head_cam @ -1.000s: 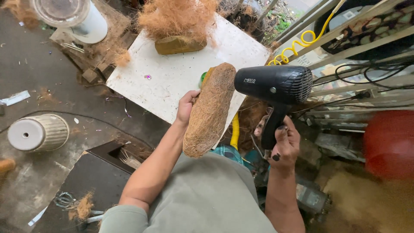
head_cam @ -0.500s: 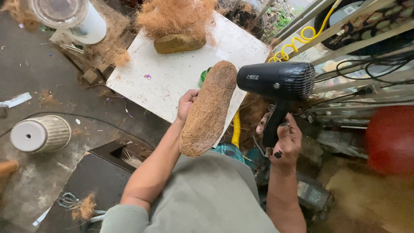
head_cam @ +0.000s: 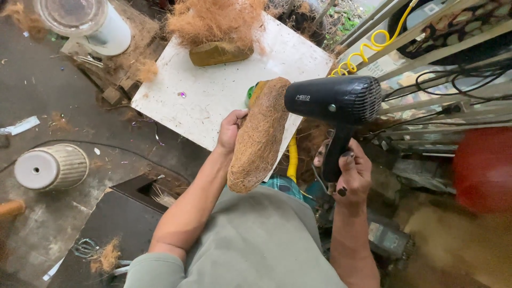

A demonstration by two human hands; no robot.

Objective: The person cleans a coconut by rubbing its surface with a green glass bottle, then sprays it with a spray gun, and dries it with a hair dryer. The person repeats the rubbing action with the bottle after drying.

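Coir slab [head_cam: 260, 136], an oblong brown pad of coconut fibre, stands on end in mid-air over the near edge of a white board [head_cam: 213, 101], tilted slightly with its top leaning right. The left hand [head_cam: 231, 129] grips its left edge about halfway up, fingers curled behind the slab and thumb on the near side. The top of the slab sits just beside the nozzle of a black dryer [head_cam: 336, 101], so close that I cannot tell whether they touch. The right hand [head_cam: 352, 173] is closed around the dryer's handle, fingers wrapped tight, the barrel pointing left at the fibre.

Behind the slab's top edge a bit of green object shows, mostly hidden. A yellow hose [head_cam: 292, 160] runs down just right of the slab's lower half, and a coiled yellow hose [head_cam: 368, 45] climbs toward the upper right. At the far edge of the board lies a loose heap of fibre [head_cam: 216, 21] on a brown block [head_cam: 218, 53]. On the ground to the left a ribbed white pot [head_cam: 50, 168] lies on its side, and a white round container [head_cam: 88, 21] stands at the top left. Scissors [head_cam: 85, 248] with a tuft of fibre lie on a dark panel near the left elbow. A red round shape [head_cam: 482, 168] is at the right, blurred.
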